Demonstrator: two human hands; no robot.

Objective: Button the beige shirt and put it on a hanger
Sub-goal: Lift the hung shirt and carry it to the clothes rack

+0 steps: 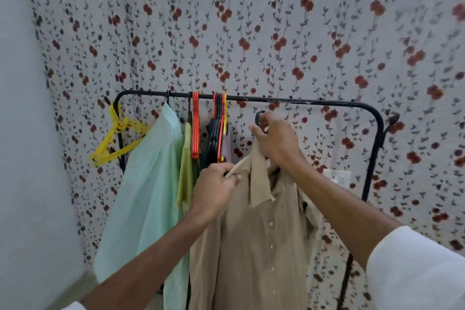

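Beige shirt [251, 246], its front placket looking closed (the collar end is hard to judge), hangs on a black hanger [259, 117] in front of you. Your right hand [276, 143] holds the hanger's neck, fingers [274, 123] curled round it under the hook. Your left hand [214, 189] pinches the shirt's shoulder. The rack rail [302, 101] runs left to right just above the hook, bare there, to the right of the orange hangers [195, 128] and mint shirt [146, 184]. The right hand is nearer, and a short lift up and over looks enough.
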